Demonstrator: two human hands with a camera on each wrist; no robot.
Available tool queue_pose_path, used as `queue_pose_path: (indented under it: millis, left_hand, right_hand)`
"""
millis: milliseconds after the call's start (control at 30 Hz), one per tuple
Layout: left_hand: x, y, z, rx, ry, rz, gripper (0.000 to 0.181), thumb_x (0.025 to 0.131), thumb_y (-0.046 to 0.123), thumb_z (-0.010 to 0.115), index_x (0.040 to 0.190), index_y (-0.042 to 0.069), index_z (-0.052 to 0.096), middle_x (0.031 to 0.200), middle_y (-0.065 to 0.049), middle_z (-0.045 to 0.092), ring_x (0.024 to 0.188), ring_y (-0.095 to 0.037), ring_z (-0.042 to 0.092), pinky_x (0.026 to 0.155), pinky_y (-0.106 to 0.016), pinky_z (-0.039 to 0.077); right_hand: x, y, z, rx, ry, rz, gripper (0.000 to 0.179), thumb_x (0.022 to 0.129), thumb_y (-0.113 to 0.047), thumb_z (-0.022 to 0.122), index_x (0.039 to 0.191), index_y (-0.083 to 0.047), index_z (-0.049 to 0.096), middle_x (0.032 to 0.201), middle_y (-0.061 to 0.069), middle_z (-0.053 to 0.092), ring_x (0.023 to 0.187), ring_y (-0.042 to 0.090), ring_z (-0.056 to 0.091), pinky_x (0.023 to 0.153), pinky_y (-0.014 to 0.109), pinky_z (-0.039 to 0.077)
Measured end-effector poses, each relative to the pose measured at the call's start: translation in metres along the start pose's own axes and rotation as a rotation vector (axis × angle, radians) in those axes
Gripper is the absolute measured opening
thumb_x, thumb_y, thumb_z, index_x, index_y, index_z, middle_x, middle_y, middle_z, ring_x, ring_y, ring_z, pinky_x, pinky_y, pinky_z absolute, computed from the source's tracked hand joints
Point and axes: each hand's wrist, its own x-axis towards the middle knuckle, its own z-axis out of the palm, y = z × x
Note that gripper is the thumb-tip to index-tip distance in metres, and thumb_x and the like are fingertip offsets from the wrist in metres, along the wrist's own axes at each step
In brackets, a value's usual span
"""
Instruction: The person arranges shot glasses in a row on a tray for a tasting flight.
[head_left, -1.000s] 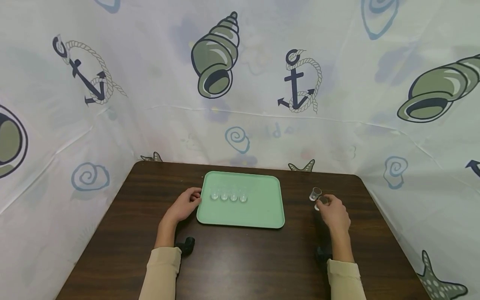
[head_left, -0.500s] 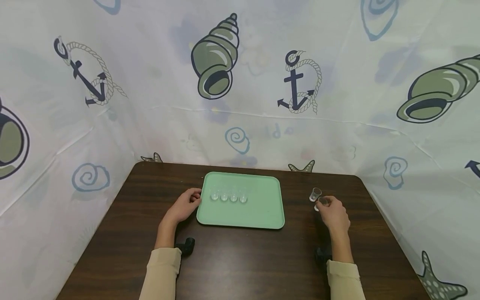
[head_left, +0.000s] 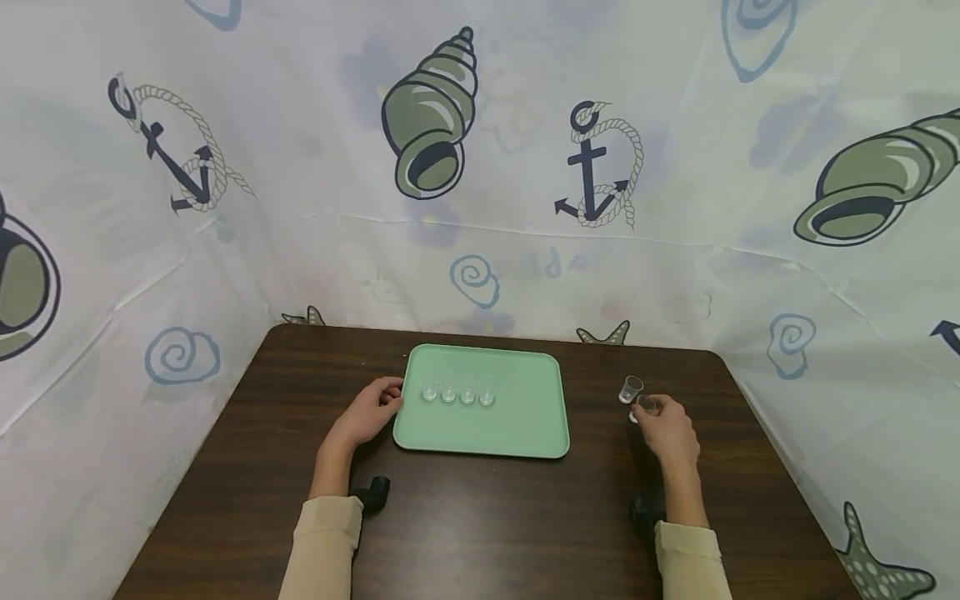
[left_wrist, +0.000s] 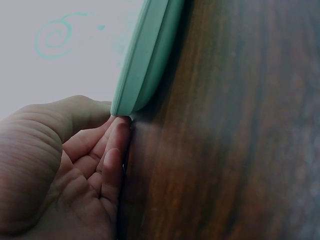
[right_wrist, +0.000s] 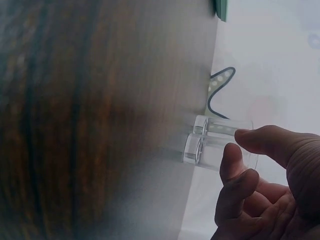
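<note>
A light green tray point(head_left: 517, 427) lies on the table, with several small clear shot glasses point(head_left: 458, 393) standing in a row across it. At its left edge my left hand point(head_left: 370, 410) holds the rim; in the left wrist view the thumb is on the rim point(left_wrist: 142, 60) and the curled fingers are against its underside. Over to the right, my right hand point(head_left: 670, 432) pinches a clear shot glass point(right_wrist: 207, 151) between thumb and fingers. Just behind that one stands another shot glass point(head_left: 631, 389). The right wrist view shows both bases at the table surface.
The dark wooden table point(head_left: 480, 533) ends at a printed cloth backdrop point(head_left: 337, 167) behind and at the sides. Dark straps or mounts point(head_left: 372, 493) sit at both wrists. Between the tray and the right-hand glasses lies a strip of bare wood.
</note>
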Motion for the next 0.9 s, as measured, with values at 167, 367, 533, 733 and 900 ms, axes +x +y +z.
queue_pose_path:
  millis: [167, 367, 533, 733, 900]
  left_hand:
    - [0.0011, -0.0014, 0.0003, 0.007, 0.003, 0.001, 0.046, 0.113, 0.016, 0.055, 0.155, -0.002, 0.050, 0.134, -0.021, 0.060, 0.120, -0.034, 0.059, 0.103, -0.052, 0.050]
    - [0.0011, -0.0021, 0.0004, 0.011, 0.003, -0.003, 0.046, 0.113, 0.016, 0.055, 0.155, -0.002, 0.050, 0.134, -0.021, 0.061, 0.120, -0.033, 0.059, 0.103, -0.052, 0.050]
    - [0.0005, -0.0020, 0.0003, 0.014, 0.004, -0.006, 0.046, 0.113, 0.017, 0.055, 0.155, -0.002, 0.050, 0.134, -0.021, 0.061, 0.120, -0.033, 0.060, 0.104, -0.052, 0.050]
    - [-0.0001, -0.0010, -0.0003, 0.003, 0.004, -0.005, 0.046, 0.113, 0.015, 0.055, 0.155, -0.003, 0.050, 0.133, -0.021, 0.061, 0.120, -0.034, 0.060, 0.103, -0.052, 0.050]
    - [0.0000, -0.0006, -0.0002, -0.004, 0.002, -0.004, 0.046, 0.113, 0.015, 0.055, 0.155, -0.003, 0.050, 0.134, -0.021, 0.060, 0.120, -0.034, 0.059, 0.103, -0.051, 0.050]
  right_hand:
    - [0.0012, 0.0015, 0.0007, 0.005, -0.001, -0.001, 0.062, 0.106, -0.043, 0.060, 0.154, -0.005, 0.054, 0.123, 0.018, 0.070, 0.079, 0.026, 0.060, 0.059, 0.038, 0.042]
    - [0.0001, 0.0019, 0.0000, 0.019, -0.005, -0.005, 0.060, 0.106, -0.044, 0.061, 0.151, -0.004, 0.056, 0.125, 0.021, 0.070, 0.082, 0.027, 0.061, 0.059, 0.037, 0.042]
    - [-0.0029, 0.0013, -0.0019, 0.034, -0.026, -0.004, 0.060, 0.107, -0.046, 0.060, 0.151, -0.006, 0.056, 0.135, 0.024, 0.067, 0.095, 0.034, 0.066, 0.065, 0.040, 0.047]
    - [-0.0033, 0.0003, -0.0018, 0.072, -0.035, -0.010, 0.059, 0.107, -0.046, 0.060, 0.149, -0.005, 0.058, 0.133, 0.025, 0.067, 0.102, 0.036, 0.065, 0.071, 0.041, 0.047]
    - [-0.0038, 0.0005, -0.0007, 0.119, -0.033, -0.019, 0.057, 0.107, -0.044, 0.061, 0.147, -0.003, 0.058, 0.119, 0.021, 0.072, 0.093, 0.029, 0.062, 0.069, 0.036, 0.043]
